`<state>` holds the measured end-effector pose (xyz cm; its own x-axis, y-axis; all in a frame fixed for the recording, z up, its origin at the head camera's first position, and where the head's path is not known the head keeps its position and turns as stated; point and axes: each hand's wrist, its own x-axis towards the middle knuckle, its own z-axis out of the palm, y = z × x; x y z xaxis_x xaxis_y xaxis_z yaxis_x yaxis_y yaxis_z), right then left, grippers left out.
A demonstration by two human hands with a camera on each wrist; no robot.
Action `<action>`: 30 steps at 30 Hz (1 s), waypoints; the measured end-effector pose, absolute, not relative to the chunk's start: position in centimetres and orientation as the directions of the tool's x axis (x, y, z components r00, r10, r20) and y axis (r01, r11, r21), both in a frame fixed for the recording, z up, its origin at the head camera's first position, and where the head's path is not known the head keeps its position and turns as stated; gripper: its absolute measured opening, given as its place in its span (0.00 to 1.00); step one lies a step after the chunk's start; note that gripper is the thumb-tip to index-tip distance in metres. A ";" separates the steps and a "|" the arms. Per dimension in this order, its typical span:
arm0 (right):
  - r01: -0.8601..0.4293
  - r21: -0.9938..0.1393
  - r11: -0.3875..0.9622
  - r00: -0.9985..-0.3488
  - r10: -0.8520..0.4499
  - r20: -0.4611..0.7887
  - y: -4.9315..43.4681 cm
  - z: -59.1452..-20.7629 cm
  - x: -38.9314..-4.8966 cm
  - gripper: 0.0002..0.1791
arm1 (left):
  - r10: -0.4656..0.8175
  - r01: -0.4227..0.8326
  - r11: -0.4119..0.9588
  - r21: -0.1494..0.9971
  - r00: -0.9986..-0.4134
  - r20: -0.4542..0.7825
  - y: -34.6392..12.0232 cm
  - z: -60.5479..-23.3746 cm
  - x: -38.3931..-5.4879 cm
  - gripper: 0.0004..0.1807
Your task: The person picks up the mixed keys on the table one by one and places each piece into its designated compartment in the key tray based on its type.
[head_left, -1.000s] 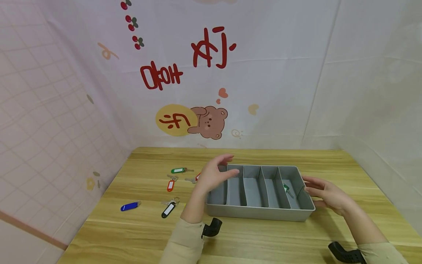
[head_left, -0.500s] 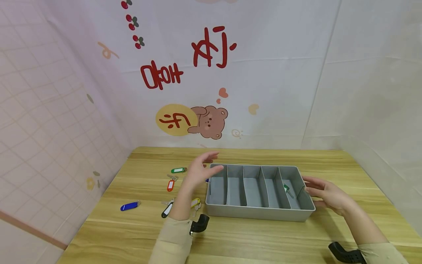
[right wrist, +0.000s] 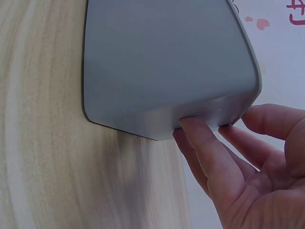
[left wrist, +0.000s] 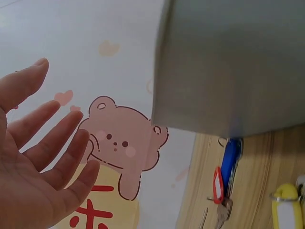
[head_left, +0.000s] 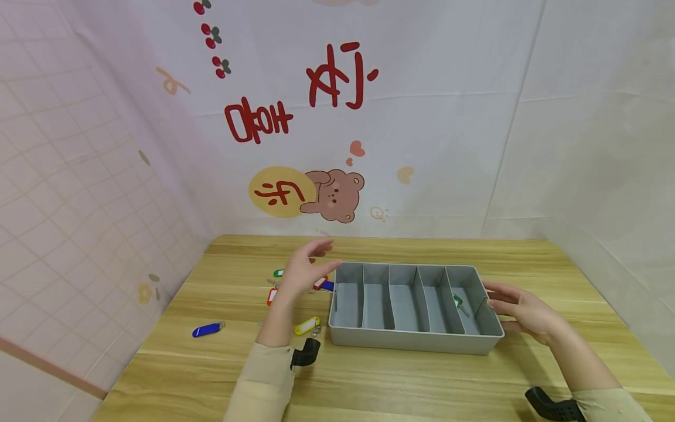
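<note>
My left hand (head_left: 302, 271) is raised above the table, left of a grey compartment box (head_left: 406, 341); nothing is in its spread, slightly bent fingers. Below and around it lie keys with plastic tags: a yellow key tag (head_left: 307, 326), a red key tag (head_left: 320, 282), a blue key tag (head_left: 328, 286) by the box, a red tag (head_left: 272, 296) and a green tag (head_left: 278, 273), the last two partly hidden by the hand. My right hand (head_left: 527, 309) rests its fingertips against the box's right end wall. A green-tagged key (head_left: 457, 301) lies in the rightmost compartment.
Farther left on the wooden table (head_left: 174, 375) lies another blue key tag (head_left: 207, 329). A printed white cloth (head_left: 448, 117) hangs behind the table and along both sides. Thin dividers split the box into several compartments.
My left hand has moved left from over the box's left end to above the keys, uncovering the yellow tag and the blue tag near the box. My right hand stays at the box.
</note>
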<state>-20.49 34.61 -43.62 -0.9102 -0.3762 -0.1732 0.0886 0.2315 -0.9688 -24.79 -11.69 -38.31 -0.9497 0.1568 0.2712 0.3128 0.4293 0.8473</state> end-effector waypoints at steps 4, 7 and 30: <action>0.093 -0.969 0.231 -0.911 -0.373 -0.176 34.7 -43.7 -20.5 0.35 | 0.148 0.328 0.456 0.828 -0.945 0.293 -12.3 -38.5 -25.2 0.29; 0.092 -0.969 0.228 -0.911 -0.374 -0.175 34.7 -43.6 -20.5 0.35 | 0.150 0.352 0.470 0.809 -0.935 0.320 -12.8 -38.7 -25.5 0.28; 0.097 -0.970 0.223 -0.914 -0.367 -0.176 34.5 -43.5 -20.5 0.37 | 0.109 0.292 0.618 0.730 -0.951 0.289 -16.9 -41.4 -27.6 0.30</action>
